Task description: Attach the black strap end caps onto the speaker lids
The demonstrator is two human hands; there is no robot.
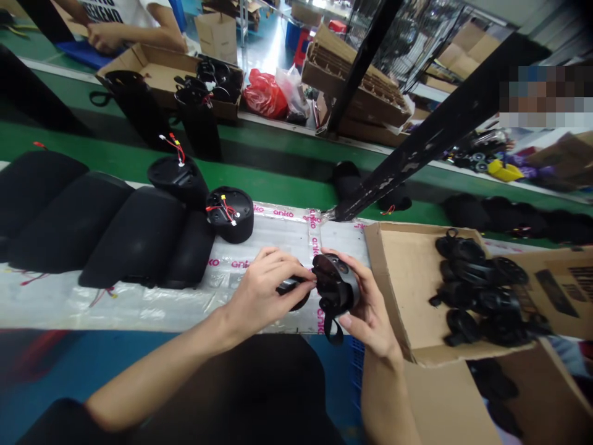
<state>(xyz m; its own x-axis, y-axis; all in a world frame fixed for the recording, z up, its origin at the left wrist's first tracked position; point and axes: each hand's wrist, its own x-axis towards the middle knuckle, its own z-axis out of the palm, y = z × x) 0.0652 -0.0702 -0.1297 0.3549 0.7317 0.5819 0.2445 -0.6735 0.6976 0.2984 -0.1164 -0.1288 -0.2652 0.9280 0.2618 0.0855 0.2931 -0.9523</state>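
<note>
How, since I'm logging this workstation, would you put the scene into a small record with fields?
Left hand: fingertips at the held black part; whatever they pinch is unclear
Right hand: gripping that part, strap loop hanging down
Bench: pale covering, pink-lettered tape
On its left: rounded black units lying side by side; upright unit with red wires on top
Right: cardboard box, loose black parts inside
Behind: green surface

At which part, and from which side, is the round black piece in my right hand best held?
The round black piece is probably best held by its curved outer wall, from the right, where the right hand cups it: its other side faces the left hand, and its strap hangs below.
</note>
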